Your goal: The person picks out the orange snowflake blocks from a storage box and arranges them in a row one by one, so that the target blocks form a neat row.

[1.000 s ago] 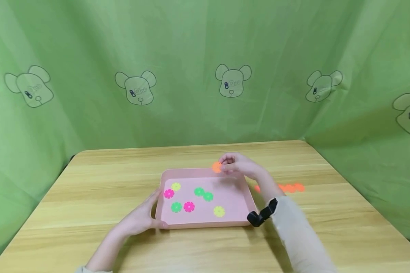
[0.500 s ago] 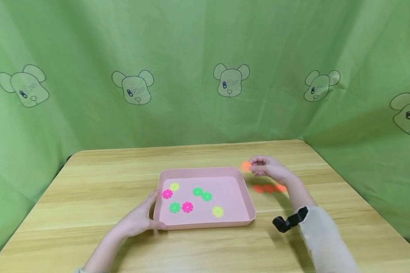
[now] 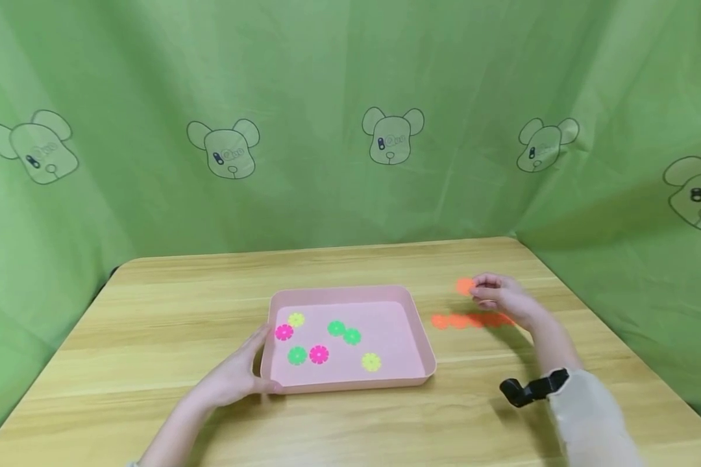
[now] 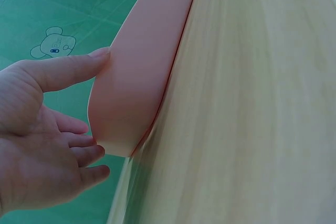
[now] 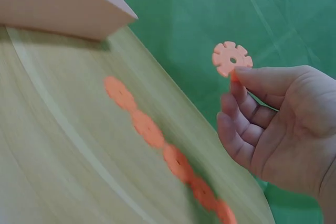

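My right hand [image 3: 507, 299] pinches an orange notched plastic disc [image 5: 229, 56] between thumb and index finger, raised above the right side of the table. Below it in the head view lies a row of several matching orange discs [image 3: 441, 322], touching end to end, partly hidden by the hand. My left hand [image 3: 235, 371] lies spread at the near left corner of a pink tray [image 3: 350, 386]. Its thumb [image 4: 79, 70] touches the front rim, and the relaxed fingers lie along the left side. Inside the tray are green discs [image 3: 296, 355], pink discs [image 3: 319, 354] and yellow discs [image 3: 371, 362].
The wooden table [image 3: 350, 428] carries the tray near its middle, with the orange row to the right. A green curtain [image 3: 304, 78] printed with bear outlines hangs behind and at both sides. A black camera strap [image 3: 534, 389] is on the right wrist.
The right hand has moved right from above the tray's back rim with the orange disc in its pinch, and now hovers beyond the orange row. The left hand stays at the tray corner.
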Available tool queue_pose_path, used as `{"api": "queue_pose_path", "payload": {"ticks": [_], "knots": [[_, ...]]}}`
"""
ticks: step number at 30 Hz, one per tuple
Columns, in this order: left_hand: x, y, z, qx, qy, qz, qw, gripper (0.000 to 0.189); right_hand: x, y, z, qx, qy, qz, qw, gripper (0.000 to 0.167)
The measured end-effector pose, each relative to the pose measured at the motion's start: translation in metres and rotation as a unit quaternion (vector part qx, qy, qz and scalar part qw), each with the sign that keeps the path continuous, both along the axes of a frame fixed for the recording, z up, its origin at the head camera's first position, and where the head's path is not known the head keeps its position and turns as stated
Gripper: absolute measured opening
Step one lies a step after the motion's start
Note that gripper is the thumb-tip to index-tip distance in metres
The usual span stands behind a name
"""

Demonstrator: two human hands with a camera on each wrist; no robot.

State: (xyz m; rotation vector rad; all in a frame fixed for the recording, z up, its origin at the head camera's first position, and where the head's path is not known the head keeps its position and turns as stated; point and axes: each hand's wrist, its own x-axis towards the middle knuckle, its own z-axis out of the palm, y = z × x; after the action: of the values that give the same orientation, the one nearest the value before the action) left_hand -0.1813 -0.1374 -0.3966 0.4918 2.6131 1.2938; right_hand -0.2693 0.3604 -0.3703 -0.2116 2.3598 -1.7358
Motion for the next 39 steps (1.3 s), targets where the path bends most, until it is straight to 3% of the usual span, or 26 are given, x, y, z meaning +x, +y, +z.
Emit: {"api": "queue_pose_path", "payload": {"ticks": [17, 29, 35, 39], "knots": [[0.0, -0.001, 0.003, -0.001, -0.004, -0.008, 1.0, 0.107, 0.022, 0.074, -0.018, -0.025, -0.032, -0.091, 0.995, 0.006], [0.001, -0.001, 0.001, 0.004, -0.001, -0.015, 0.9999, 0.107, 0.029, 0.093, -0.036, 0.013, -0.035, -0.204, 0.9783, 0.01], [0.0, -0.001, 0.0, 0.008, -0.001, -0.015, 0.9999, 0.107, 0.026, 0.094, -0.042, 0.04, -0.027, -0.234, 0.971, 0.01], [0.0, -0.001, 0.001, 0.009, -0.002, -0.014, 0.9999, 0.107, 0.026, 0.092, -0.044, 0.079, -0.015, -0.238, 0.968, 0.026]]}}
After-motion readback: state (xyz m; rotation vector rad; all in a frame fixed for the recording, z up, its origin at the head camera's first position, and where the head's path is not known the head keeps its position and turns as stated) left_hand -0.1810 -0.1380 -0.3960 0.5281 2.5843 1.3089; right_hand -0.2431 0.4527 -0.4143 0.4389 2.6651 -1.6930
